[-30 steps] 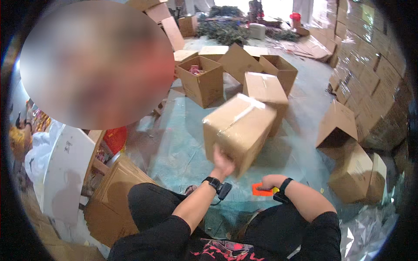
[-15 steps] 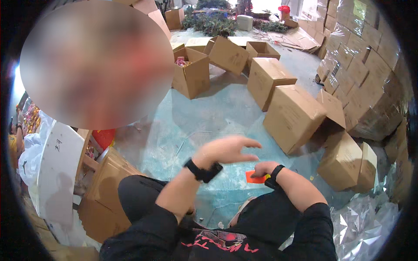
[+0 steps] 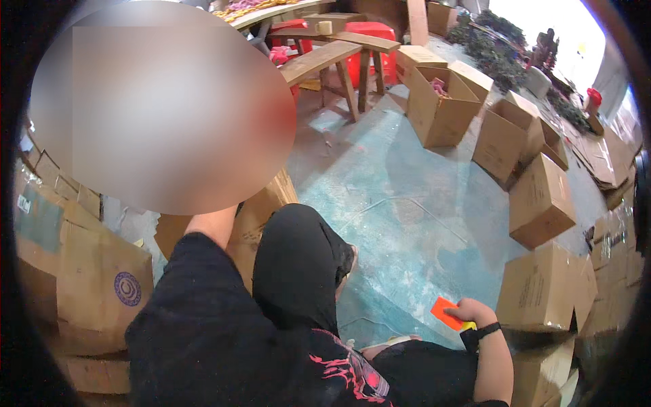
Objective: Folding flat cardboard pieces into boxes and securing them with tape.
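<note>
My right hand (image 3: 479, 312) is closed around a flat orange piece with a yellow part (image 3: 444, 313), whose exact kind I cannot make out. The orange end sticks out past my fingers, above my right thigh. A black band (image 3: 487, 331) sits on that wrist. My left arm (image 3: 211, 229) reaches out to the left, and a large blurred patch covers its hand, so neither its fingers nor anything in them can be seen. Close to that forearm stands a brown cardboard box (image 3: 261, 220), partly hidden by my raised left knee.
Open cardboard boxes (image 3: 437, 119) and closed ones (image 3: 542, 203) curve along the right. A wooden bench (image 3: 325, 60) and red stools (image 3: 371, 51) stand at the back. A large carton (image 3: 102, 258) is at my left. Greenery (image 3: 488, 51) lies far right.
The view has swung to the left. My left arm has gone from in front of me out to the left, its hand now hidden. My right hand still holds the orange piece.
</note>
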The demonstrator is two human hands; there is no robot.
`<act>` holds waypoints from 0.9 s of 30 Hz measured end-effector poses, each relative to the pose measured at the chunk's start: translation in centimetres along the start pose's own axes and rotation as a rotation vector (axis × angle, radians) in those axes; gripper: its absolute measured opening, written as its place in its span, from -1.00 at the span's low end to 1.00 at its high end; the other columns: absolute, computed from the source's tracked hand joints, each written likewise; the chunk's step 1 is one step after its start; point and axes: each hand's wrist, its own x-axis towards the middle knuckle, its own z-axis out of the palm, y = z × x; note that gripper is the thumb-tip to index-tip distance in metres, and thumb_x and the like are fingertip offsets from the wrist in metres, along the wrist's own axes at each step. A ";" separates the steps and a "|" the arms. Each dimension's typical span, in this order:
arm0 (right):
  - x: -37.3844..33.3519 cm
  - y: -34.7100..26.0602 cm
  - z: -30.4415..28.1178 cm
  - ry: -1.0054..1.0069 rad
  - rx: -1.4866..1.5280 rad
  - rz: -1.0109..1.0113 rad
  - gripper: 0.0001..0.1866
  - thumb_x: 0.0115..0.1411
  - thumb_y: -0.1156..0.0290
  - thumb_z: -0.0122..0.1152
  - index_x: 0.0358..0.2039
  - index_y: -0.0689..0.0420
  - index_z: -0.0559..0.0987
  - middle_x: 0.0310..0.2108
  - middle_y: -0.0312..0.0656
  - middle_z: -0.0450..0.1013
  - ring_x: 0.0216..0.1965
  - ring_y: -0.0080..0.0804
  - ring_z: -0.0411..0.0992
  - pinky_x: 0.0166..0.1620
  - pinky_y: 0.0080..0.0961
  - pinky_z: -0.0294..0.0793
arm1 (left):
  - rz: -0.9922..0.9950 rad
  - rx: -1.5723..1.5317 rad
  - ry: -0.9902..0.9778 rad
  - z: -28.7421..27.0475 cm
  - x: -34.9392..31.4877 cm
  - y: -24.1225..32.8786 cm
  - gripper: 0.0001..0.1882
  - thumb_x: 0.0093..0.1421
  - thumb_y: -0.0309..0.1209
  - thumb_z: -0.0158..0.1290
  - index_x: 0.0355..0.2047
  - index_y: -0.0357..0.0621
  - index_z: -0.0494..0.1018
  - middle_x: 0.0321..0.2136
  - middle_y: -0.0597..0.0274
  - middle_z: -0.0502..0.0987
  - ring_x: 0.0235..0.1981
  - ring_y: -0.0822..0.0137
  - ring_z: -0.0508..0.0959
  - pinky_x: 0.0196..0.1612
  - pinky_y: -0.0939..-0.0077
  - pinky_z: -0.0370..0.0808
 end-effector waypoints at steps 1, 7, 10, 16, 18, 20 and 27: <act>0.1 -0.4 -0.4 0.003 -0.006 0.023 -0.31 0.07 -0.24 0.10 -0.30 0.25 0.65 -0.35 0.09 0.56 -0.27 0.03 0.53 -0.17 -0.19 0.46 | -0.130 -0.069 -0.133 1.7 -3.4 -4.5 -0.09 0.14 0.13 0.03 0.29 -0.28 0.08 0.36 -0.26 -0.18 0.38 -0.15 -0.13 0.36 -0.02 -0.08; 1.7 0.7 0.6 -0.061 -0.067 0.085 -0.35 0.04 -0.19 0.19 -0.28 0.24 0.65 -0.34 0.05 0.58 -0.27 -0.03 0.54 -0.17 -0.23 0.46 | -0.269 -0.077 -0.455 6.3 -20.2 -13.4 0.21 0.06 0.17 0.12 0.36 -0.27 -0.37 0.38 -0.16 -0.43 0.38 -0.21 -0.26 0.38 -0.01 -0.13; 1.7 0.3 0.5 -0.091 -0.061 0.119 -0.35 0.03 -0.19 0.20 -0.29 0.26 0.65 -0.35 0.05 0.58 -0.28 -0.07 0.55 -0.18 -0.25 0.46 | -0.323 -0.172 -0.404 6.3 -19.7 -14.3 0.28 -0.05 0.11 0.26 0.36 -0.29 -0.33 0.38 -0.18 -0.35 0.38 -0.20 -0.25 0.38 -0.01 -0.14; 1.8 -0.3 0.2 -0.001 0.010 0.043 -0.34 0.03 -0.18 0.20 -0.34 0.30 0.64 -0.37 0.05 0.58 -0.29 -0.09 0.55 -0.19 -0.26 0.46 | -0.362 -0.182 -0.234 5.4 -11.1 -14.2 0.31 -0.29 -0.03 0.46 0.32 -0.25 -0.11 0.30 -0.15 -0.06 0.32 -0.19 -0.03 0.36 0.02 -0.02; 2.1 0.1 0.4 -0.008 0.009 0.074 -0.36 0.04 -0.17 0.20 -0.35 0.31 0.64 -0.38 0.06 0.57 -0.30 -0.09 0.55 -0.18 -0.25 0.46 | -0.246 -0.074 -0.308 4.9 -9.3 -14.3 0.21 -0.31 0.00 0.46 0.24 -0.31 0.06 0.21 -0.09 0.12 0.25 -0.11 0.12 0.31 0.07 0.11; 2.0 -0.4 0.1 -0.014 -0.003 0.064 -0.35 0.06 -0.16 0.19 -0.35 0.32 0.63 -0.36 0.10 0.57 -0.27 -0.02 0.54 -0.18 -0.22 0.46 | -0.246 -0.059 -0.326 4.7 -7.7 -15.2 0.16 -0.32 0.03 0.46 0.18 -0.32 0.13 0.16 -0.06 0.19 0.21 -0.06 0.18 0.28 0.10 0.17; 1.9 -0.2 0.2 -0.001 -0.015 0.071 -0.35 0.07 -0.17 0.18 -0.37 0.32 0.63 -0.33 0.16 0.55 -0.25 0.07 0.52 -0.17 -0.18 0.46 | -0.003 -0.026 -0.445 -2.8 -4.9 -14.9 -0.25 -0.24 0.07 0.40 -0.19 -0.27 0.50 -0.16 0.01 0.49 -0.02 0.00 0.44 0.04 0.21 0.41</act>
